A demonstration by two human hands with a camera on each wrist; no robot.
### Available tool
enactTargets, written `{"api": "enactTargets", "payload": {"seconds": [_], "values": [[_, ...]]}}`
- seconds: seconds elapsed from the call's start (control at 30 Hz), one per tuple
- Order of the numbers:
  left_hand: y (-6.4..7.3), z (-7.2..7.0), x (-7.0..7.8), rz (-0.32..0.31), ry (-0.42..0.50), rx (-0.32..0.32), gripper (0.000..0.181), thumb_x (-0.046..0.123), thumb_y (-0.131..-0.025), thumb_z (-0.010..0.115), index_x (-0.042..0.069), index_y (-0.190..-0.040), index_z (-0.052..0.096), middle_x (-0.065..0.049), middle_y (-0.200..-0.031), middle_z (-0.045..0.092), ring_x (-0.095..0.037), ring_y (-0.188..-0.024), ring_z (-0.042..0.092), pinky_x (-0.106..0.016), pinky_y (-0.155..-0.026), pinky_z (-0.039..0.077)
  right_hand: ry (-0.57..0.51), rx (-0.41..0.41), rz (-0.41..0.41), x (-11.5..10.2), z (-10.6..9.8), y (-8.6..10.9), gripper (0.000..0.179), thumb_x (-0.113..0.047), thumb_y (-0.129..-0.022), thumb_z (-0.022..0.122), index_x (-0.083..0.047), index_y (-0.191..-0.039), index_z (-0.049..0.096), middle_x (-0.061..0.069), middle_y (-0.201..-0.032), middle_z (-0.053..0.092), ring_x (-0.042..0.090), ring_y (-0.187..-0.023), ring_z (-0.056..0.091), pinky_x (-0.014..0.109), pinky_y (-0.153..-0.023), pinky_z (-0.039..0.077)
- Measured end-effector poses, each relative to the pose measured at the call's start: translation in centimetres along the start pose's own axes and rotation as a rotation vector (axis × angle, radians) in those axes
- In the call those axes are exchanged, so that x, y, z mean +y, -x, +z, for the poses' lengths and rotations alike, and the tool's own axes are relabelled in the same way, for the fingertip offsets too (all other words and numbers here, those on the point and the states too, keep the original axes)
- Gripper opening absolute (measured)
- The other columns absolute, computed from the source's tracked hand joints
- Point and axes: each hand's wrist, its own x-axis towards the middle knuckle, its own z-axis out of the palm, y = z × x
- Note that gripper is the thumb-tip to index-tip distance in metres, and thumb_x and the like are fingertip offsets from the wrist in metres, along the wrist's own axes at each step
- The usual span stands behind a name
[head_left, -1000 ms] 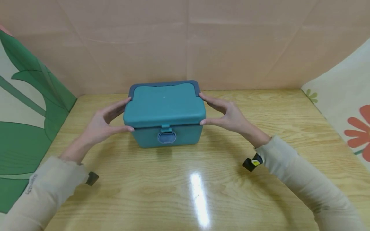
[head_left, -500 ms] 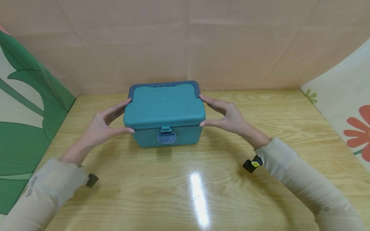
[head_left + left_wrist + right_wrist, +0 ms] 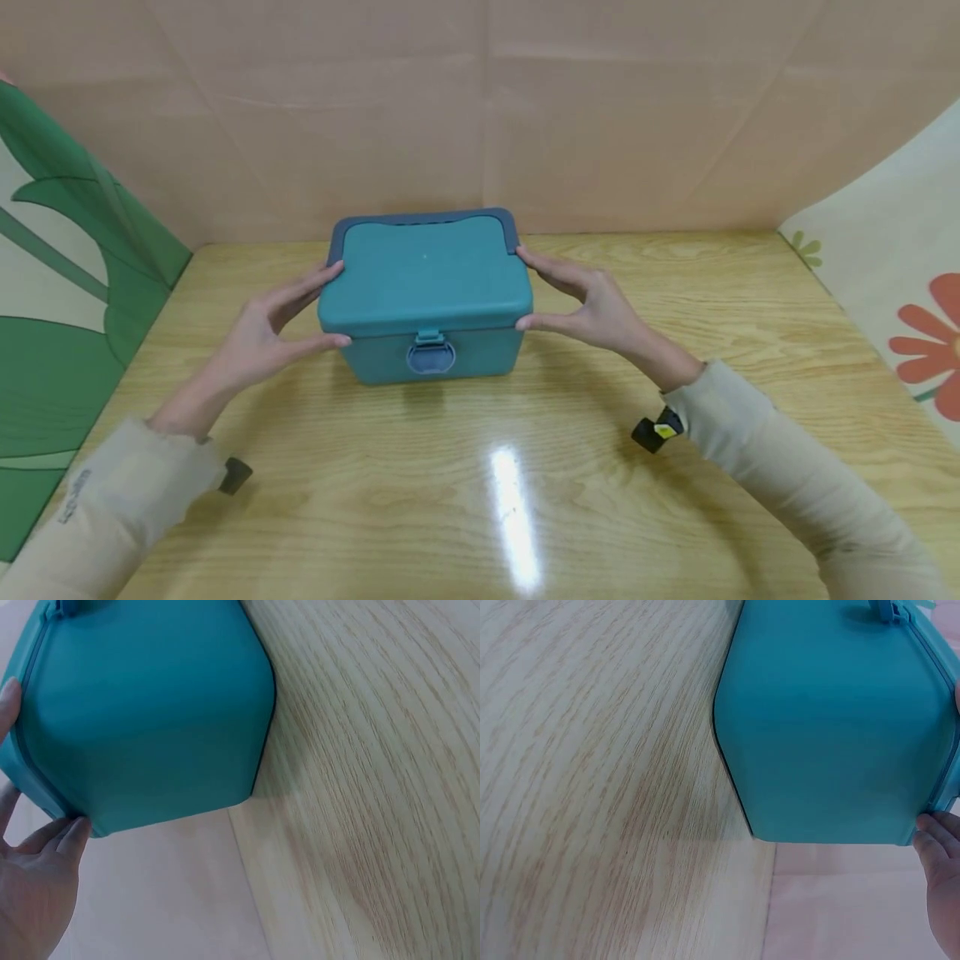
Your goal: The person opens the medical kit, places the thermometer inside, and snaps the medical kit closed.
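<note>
A teal lidded storage box (image 3: 431, 283) stands on the wooden table, its lid down. On its front, the blue-grey latch (image 3: 431, 354) hangs below the lid's rim. A dark blue carry handle (image 3: 427, 218) lies folded along the back of the lid. My left hand (image 3: 258, 333) holds the left side of the lid, thumb at the front corner and fingers farther back. Opposite it, my right hand (image 3: 600, 308) holds the right side the same way. Both wrist views show fingertips along the lid seam, with the box bottom on the table.
The wooden table (image 3: 390, 500) extends in front of the box and to both sides. Right behind the box rises a beige-pink backdrop (image 3: 480, 117). Printed panels stand at either side, the left one with green leaves (image 3: 60, 375), the right one with a red flower (image 3: 933, 350).
The left fingers have shifted slightly on the lid's side edge. The box and the right hand look nearly the same, with the whole view drifting a little.
</note>
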Motion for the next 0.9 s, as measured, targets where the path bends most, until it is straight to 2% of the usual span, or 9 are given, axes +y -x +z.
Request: {"api": "enactTargets", "payload": {"seconds": [0.17, 0.33, 0.43, 0.57, 0.73, 0.8, 0.9], "values": [[0.4, 0.2, 0.1, 0.032, 0.022, 0.008, 0.074, 0.002, -0.082, 0.074, 0.024, -0.145, 0.044, -0.002, -0.157, 0.027, -0.026, -0.144, 0.028, -0.01, -0.11, 0.032, 0.011, -0.001, 0.029, -0.5, 0.1, 0.2, 0.08, -0.014, -0.076, 0.082, -0.02, -0.146, 0.042, 0.004, -0.148, 0.043, 0.022, -0.136, 0.042, 0.034, -0.111, 0.039], [0.6, 0.6, 0.2, 0.042, 0.03, 0.042, 0.071, -0.001, -0.081, 0.074, 0.02, -0.143, 0.046, -0.004, -0.157, 0.028, -0.029, -0.142, 0.032, -0.015, -0.108, 0.037, 0.111, 0.033, 0.038, -1.4, 0.5, 0.6, 0.079, -0.018, -0.077, 0.081, -0.022, -0.146, 0.042, 0.004, -0.149, 0.042, 0.025, -0.137, 0.041, 0.05, -0.112, 0.038], [0.8, 0.9, 0.3, 0.048, 0.033, 0.071, 0.07, -0.002, -0.08, 0.075, 0.018, -0.142, 0.048, -0.004, -0.156, 0.03, -0.031, -0.14, 0.035, -0.015, -0.105, 0.04, 0.17, 0.082, 0.005, -2.2, 0.7, 0.8, 0.075, -0.018, -0.077, 0.082, -0.019, -0.143, 0.047, 0.004, -0.149, 0.043, 0.025, -0.136, 0.042, 0.053, -0.11, 0.038], [0.9, 1.2, 0.7, 0.044, 0.008, 0.102, 0.072, 0.0, -0.077, 0.078, 0.018, -0.141, 0.05, -0.002, -0.156, 0.031, -0.031, -0.139, 0.037, -0.015, -0.102, 0.043, 0.211, 0.138, -0.145, -3.3, 1.3, 0.8, 0.067, -0.015, -0.075, 0.082, -0.01, -0.136, 0.055, 0.011, -0.144, 0.049, 0.026, -0.132, 0.047, 0.049, -0.106, 0.044], [0.9, 1.5, 0.8, 0.026, -0.036, 0.138, 0.07, 0.004, -0.076, 0.08, 0.021, -0.139, 0.053, 0.0, -0.154, 0.034, -0.029, -0.137, 0.041, -0.018, -0.101, 0.045, 0.295, 0.16, -0.399, -4.3, 2.6, 0.5, 0.051, -0.032, -0.086, 0.072, -0.001, -0.125, 0.062, 0.02, -0.131, 0.057, 0.03, -0.122, 0.054, 0.038, -0.102, 0.048], [1.0, 1.6, 0.9, 0.021, -0.05, 0.151, 0.069, 0.005, -0.076, 0.08, 0.022, -0.138, 0.054, 0.0, -0.154, 0.035, -0.029, -0.136, 0.042, -0.019, -0.1, 0.047, 0.351, 0.159, -0.491, -4.5, 3.0, 0.3, 0.048, -0.036, -0.09, 0.067, 0.0, -0.122, 0.063, 0.021, -0.126, 0.059, 0.031, -0.117, 0.057, 0.037, -0.098, 0.05], [1.0, 1.8, 0.9, 0.017, -0.065, 0.164, 0.067, 0.007, -0.077, 0.08, 0.022, -0.137, 0.055, -0.001, -0.153, 0.036, -0.03, -0.134, 0.043, -0.025, -0.098, 0.049, 0.418, 0.141, -0.601, -4.7, 3.7, 0.1, 0.043, -0.031, -0.09, 0.068, 0.001, -0.118, 0.064, 0.021, -0.121, 0.06, 0.033, -0.111, 0.059, 0.042, -0.091, 0.053]]}}
